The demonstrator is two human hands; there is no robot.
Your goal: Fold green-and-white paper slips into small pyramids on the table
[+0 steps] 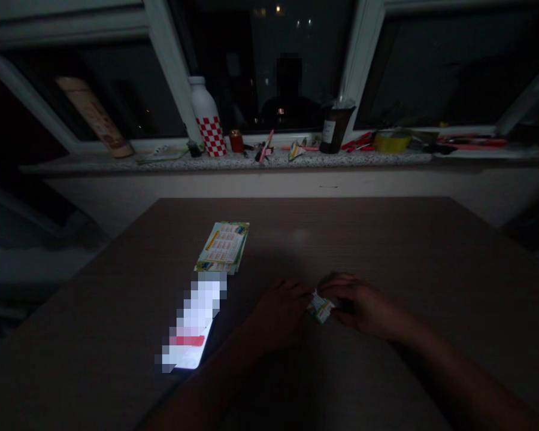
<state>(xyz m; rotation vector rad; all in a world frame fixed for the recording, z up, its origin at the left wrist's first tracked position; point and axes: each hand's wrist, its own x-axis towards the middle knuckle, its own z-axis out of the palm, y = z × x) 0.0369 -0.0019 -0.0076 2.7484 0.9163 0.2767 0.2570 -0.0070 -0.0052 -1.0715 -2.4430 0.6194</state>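
A small folded piece of printed paper (321, 307), white, green and yellow, lies low over the table between my two hands. My left hand (282, 312) is at its left edge, with the fingers curled and closed on it; the fingertips are dark and partly hidden. From the right, my right hand (366, 306) bends its thumb and fingers around the paper's other side. Farther up the table lies a stack of printed cards (224, 245) with similar colours. A lit phone (195, 326), its screen mostly blurred out, rests left of my left forearm.
The dim wooden table (386, 233) reaches a wall below a window. On the stone sill (161, 160) stand a tan tumbler (94, 117), a red-checked white bottle (210, 120), a small red jar (236, 141), a dark cup (335, 129) and a yellow tape roll (391, 142).
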